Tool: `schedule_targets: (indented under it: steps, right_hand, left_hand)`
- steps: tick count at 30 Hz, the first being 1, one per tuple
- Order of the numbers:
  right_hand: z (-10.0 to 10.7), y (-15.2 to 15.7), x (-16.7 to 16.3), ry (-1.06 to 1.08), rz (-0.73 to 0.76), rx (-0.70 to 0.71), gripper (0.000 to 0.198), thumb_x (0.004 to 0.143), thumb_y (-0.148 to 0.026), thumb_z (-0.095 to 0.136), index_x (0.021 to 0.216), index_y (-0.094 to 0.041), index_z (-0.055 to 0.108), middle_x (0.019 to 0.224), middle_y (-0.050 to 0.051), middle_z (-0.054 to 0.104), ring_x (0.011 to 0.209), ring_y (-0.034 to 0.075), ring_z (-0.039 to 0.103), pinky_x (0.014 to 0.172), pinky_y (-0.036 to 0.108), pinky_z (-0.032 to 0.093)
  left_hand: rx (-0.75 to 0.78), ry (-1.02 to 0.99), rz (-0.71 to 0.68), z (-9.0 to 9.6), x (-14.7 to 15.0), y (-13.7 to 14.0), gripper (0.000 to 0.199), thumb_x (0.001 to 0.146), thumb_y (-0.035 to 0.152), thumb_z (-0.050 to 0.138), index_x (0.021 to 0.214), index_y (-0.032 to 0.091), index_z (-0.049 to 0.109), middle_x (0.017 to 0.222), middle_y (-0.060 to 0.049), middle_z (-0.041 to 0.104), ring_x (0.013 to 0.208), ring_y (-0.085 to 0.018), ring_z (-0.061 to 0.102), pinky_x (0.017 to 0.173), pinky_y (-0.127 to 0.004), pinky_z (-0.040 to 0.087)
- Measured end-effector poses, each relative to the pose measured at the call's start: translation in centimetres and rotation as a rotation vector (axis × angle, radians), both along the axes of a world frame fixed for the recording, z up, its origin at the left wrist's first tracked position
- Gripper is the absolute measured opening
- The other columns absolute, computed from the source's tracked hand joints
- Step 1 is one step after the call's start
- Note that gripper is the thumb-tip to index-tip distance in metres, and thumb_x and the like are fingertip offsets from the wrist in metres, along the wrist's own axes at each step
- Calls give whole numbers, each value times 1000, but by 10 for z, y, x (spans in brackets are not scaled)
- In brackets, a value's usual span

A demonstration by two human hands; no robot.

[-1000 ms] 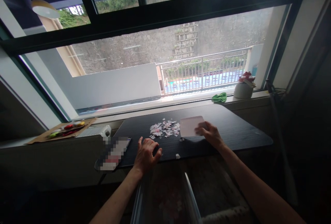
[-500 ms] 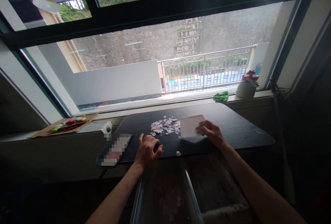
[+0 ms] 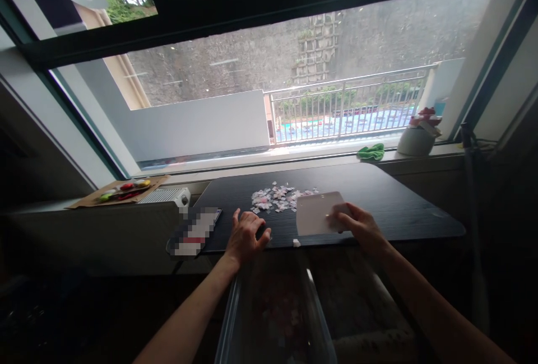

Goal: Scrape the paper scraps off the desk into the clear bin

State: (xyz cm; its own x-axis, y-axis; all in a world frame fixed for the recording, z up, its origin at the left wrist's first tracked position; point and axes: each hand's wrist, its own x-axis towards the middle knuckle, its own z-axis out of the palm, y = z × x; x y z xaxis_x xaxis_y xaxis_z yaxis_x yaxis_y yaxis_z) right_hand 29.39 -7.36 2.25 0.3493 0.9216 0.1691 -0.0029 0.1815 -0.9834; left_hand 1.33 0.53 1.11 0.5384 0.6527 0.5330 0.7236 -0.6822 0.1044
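My right hand [image 3: 355,222] grips a flat, pale sheet with rounded corners [image 3: 314,214], like a scraper, tilted above the dark table. Behind and left of it lies a heap of small whitish and pinkish scraps [image 3: 275,199]. One loose scrap [image 3: 296,243] sits by the table's front edge. My left hand [image 3: 249,236] rests at that edge, fingers apart and curved, holding nothing I can see. Below the edge, between my arms, is a clear plastic bin [image 3: 321,311] with similar scraps dimly visible inside.
On the black table's [image 3: 403,213] left end lies a phone [image 3: 195,232], its screen blurred out. A radiator [image 3: 170,196] and a brown board with colourful items [image 3: 121,190] are at the left. The windowsill holds a green cloth [image 3: 371,152] and a whitish pot [image 3: 416,139].
My right hand has brought the pale sheet nearer the table's front edge, uncovering more scraps behind it. My left hand stays at the edge. The whole view has shifted slightly.
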Motion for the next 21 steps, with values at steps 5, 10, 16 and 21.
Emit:
schedule_targets:
  steps: [5,10,16,21]
  right_hand:
    - [3,3,-9,-123,91,-26,25,63,-33,68,82,-17,65,73,4,72,61,18,66,46,24,50]
    - [9,-8,18,-227,19,-78,21,64,-29,66,81,-17,65,74,4,73,61,17,66,46,23,50]
    - [22,-7,32,-119,-13,-54,26,59,-31,71,80,-17,66,73,6,74,60,18,67,50,26,51]
    - [15,17,17,-11,159,-85,31,52,-30,77,79,-17,68,74,4,74,67,19,69,66,30,55]
  left_hand:
    - [-2,-7,3,0,0,0,21,84,37,48,85,20,61,89,-5,63,97,-23,54,108,-57,21]
    - [5,-19,-8,0,0,0,20,83,36,48,85,21,62,88,-4,63,97,-23,53,108,-57,21]
    - [1,-17,-7,1,0,0,21,84,36,48,85,20,61,87,-4,63,97,-23,54,108,-58,21]
    - [10,-14,-12,1,-1,0,21,83,36,48,85,20,61,87,-4,63,97,-23,55,107,-58,22]
